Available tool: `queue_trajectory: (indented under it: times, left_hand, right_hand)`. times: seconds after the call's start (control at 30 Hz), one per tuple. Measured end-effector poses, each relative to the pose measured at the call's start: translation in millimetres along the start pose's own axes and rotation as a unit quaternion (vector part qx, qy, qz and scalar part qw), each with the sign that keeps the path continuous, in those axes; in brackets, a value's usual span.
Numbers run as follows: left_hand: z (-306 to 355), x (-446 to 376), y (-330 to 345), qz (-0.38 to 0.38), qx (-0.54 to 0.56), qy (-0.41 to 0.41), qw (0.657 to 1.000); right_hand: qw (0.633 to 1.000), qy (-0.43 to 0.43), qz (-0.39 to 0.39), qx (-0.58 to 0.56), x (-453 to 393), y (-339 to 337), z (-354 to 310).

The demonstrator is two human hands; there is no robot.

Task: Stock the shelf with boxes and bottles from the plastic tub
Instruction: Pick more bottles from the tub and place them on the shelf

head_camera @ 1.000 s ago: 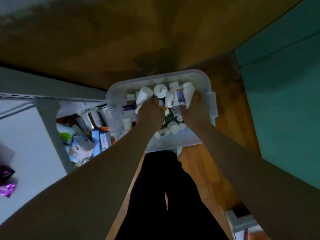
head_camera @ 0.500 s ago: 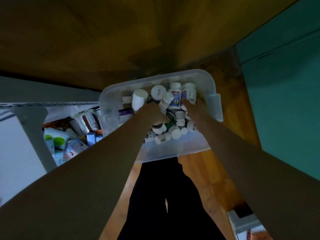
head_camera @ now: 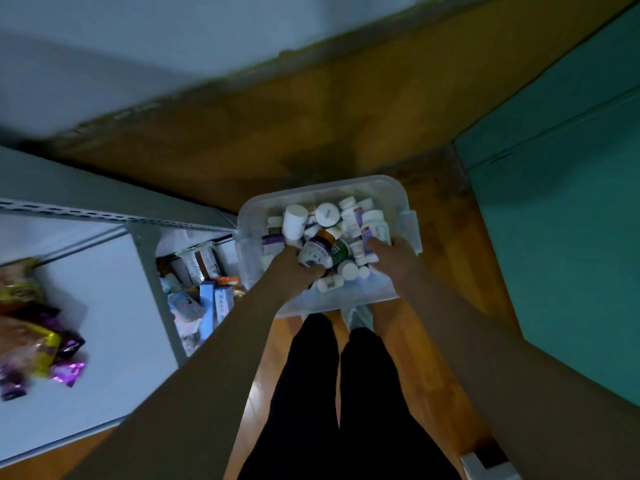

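A clear plastic tub (head_camera: pixel 403 202) sits on the wooden floor ahead of my legs, filled with several white bottles. My left hand (head_camera: pixel 294 271) is inside the tub and grips a white bottle with a blue label (head_camera: pixel 313 252). My right hand (head_camera: pixel 389 252) reaches into the tub's right side, its fingers curled round a white bottle with a purple label (head_camera: pixel 369 235). The grey metal shelf (head_camera: pixel 104 216) stands to the left of the tub.
A lower shelf level holds several boxes and packets (head_camera: pixel 201 285). Snack bags (head_camera: pixel 31 327) lie on the white top board at far left. A teal surface (head_camera: pixel 561 237) runs along the right. A white box corner (head_camera: pixel 485 465) shows at bottom right.
My left hand has lifted a blue-labelled bottle up out of the pile. My right hand stays at the tub's right side. The view has swung, showing more of the shelf top.
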State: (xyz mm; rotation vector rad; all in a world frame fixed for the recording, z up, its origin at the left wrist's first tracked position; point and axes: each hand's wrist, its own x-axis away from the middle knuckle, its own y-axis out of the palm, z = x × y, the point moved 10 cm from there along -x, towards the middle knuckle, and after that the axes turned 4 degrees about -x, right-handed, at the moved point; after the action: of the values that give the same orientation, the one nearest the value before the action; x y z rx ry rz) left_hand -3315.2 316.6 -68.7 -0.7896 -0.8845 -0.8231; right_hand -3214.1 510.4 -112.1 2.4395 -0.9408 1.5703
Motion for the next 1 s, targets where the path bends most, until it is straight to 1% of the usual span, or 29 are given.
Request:
queue_trajectory:
  times: [0.1,0.2,0.3,0.43,0.53,0.63,0.73,0.87,1.0]
  left_hand:
    - [-6.8,38.9,1.3,0.011,0.061,-0.002,0.998]
    - [-11.9,83.8,-1.6,0.056,0.138,-0.004,0.989]
    - [-3.4,138.7,-5.9,0.100,0.198,0.019,0.975]
    - [11.6,221.7,-21.3,0.177,0.261,0.065,0.947]
    - [32.9,286.7,-36.8,0.225,0.322,0.133,0.910]
    - [50.8,358.7,-60.4,0.281,0.320,0.212,0.880]
    - [51.9,424.0,-83.6,0.315,0.344,0.282,0.838]
    - [22.1,495.5,-117.7,0.368,0.362,0.337,0.787]
    - [-53.7,559.4,-145.4,0.430,0.365,0.342,0.751]
  right_hand:
    - [0.997,0.026,-0.026,-0.073,34.1,-8.2,0.9]
    - [0.992,0.032,-0.072,-0.103,76.3,-12.2,-6.4]
    - [0.986,-0.019,-0.111,-0.122,129.6,-18.5,-34.3]
    - [0.965,-0.101,-0.179,-0.166,222.3,-22.2,-86.0]
    - [0.939,-0.159,-0.251,-0.175,285.4,-14.3,-120.9]
    - [0.910,-0.197,-0.323,-0.168,353.5,2.0,-149.4]
    - [0.866,-0.256,-0.395,-0.170,424.6,19.4,-174.2]
    - [0.830,-0.331,-0.426,-0.140,508.4,54.7,-189.7]
    - [0.803,-0.344,-0.467,-0.138,581.4,115.1,-171.4]
